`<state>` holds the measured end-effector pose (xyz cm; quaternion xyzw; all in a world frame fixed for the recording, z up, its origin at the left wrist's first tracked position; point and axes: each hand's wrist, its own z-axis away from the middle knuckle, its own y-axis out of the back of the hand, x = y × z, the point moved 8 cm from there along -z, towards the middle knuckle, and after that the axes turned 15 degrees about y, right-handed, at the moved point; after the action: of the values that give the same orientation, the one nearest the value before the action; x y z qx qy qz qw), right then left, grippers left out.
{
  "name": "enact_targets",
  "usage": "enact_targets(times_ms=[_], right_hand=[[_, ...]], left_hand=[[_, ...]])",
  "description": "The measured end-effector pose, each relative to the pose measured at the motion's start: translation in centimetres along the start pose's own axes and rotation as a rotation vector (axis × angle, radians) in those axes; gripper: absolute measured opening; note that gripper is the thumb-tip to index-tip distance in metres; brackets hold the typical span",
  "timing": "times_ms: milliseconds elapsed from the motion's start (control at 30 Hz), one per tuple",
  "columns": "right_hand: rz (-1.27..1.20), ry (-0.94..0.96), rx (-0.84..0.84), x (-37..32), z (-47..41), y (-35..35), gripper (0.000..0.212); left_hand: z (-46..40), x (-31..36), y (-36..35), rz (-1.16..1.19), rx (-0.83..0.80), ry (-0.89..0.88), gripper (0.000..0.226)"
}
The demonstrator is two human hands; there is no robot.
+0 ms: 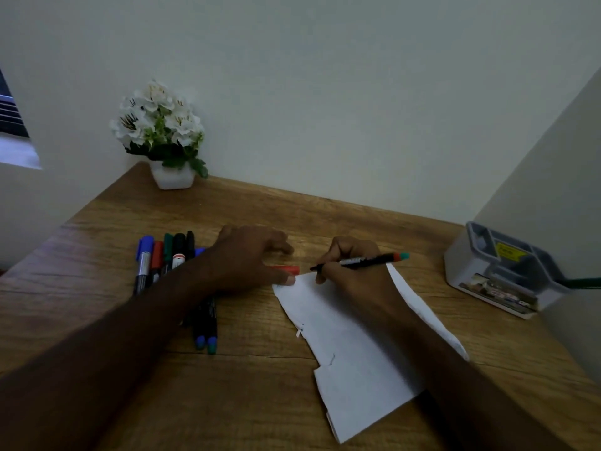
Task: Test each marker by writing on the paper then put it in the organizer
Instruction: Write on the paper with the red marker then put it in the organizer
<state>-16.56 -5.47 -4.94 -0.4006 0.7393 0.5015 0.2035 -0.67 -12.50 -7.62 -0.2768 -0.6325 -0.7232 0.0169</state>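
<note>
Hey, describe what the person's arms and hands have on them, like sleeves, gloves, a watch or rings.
Both forearms are bare as far as the picture shows: no sleeves reach into view. The left hand and right hand wear no gloves, and no watch, bracelet or ring shows on either. The light is dim, so a thin ring could be missed.

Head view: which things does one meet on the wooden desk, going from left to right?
Row of coloured markers → left hand → right hand holding a black marker → grey plastic organizer.
</note>
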Motion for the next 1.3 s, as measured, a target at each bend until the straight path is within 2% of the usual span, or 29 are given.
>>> enact_targets(times_ms=[100,300,1300], right_hand=[[0.022,-0.002,0.022,0.1,0.0,-0.8,0.017],[0.029,0.06,0.016,0.7,-0.1,-1.6,0.018],[0.001,0.067,0.017,0.8,-0.2,-2.0,0.023]], left_hand=[[0.0,-0.2,-0.1,0.024,-0.005,-0.007,0.068],[-0.3,-0.5,0.4,0.062,-0.025,0.007,0.051],[-0.2,-0.3,0.4,0.027,-0.029,0.011,0.053]])
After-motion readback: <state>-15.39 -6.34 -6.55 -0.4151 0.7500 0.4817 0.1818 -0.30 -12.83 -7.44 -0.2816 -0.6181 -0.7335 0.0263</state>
